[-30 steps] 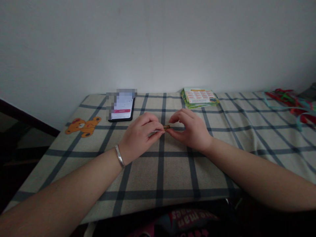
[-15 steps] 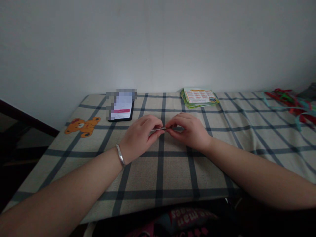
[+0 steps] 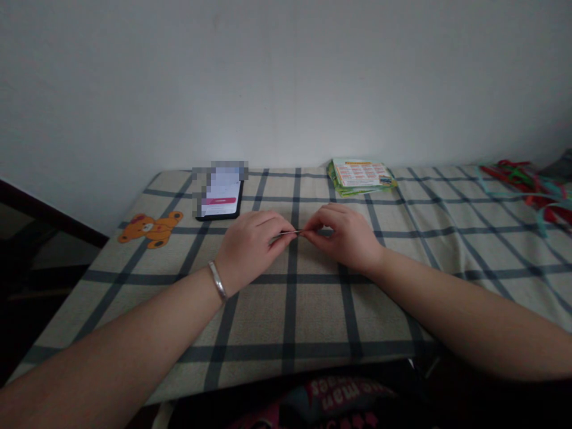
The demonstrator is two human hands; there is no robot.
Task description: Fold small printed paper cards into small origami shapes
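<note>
Head view: a thin flat piece (image 3: 288, 232) sits at the middle of the frame, seen almost edge-on between my fingertips, so I cannot tell what is on its faces. I judge it to be very light and fairly stiff, like card, likely to crease if bent hard and a little slippery along its surface. Its two ends, pinched between thumb and fingers, look the best places to hold it. My left hand (image 3: 252, 241) has thumb and fingers closed on one end; my right hand (image 3: 344, 235) pinches the other, its thumb and forefinger curved into a loop. My left forearm slants in from the lower left of the frame, my right from the right edge, both palms turned inward and the fingertips nearly meeting above the checked tablecloth (image 3: 250, 322). Whether my hands rest on the cloth, I cannot tell.
</note>
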